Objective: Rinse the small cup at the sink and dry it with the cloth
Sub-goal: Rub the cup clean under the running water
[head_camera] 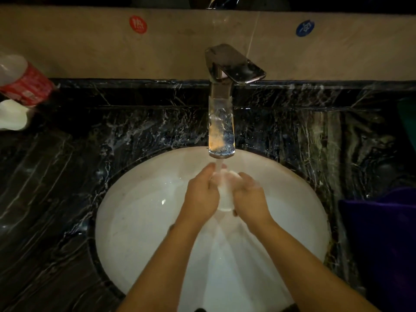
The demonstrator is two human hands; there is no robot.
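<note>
We hold the small cup (225,197) between our left hand (202,197) and right hand (249,197), both closed around it under running water from the tap (221,122), over the middle of the sink (135,210); we judge rinsing is underway, and drying with the cloth (380,233) at the counter's right edge is left.

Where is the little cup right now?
In the head view, the small cup is held between the left hand and right hand, under the faucet stream, over the white sink.

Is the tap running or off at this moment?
Running. A stream falls from the faucet spout onto the small cup, held between the left hand and right hand over the sink.
</note>
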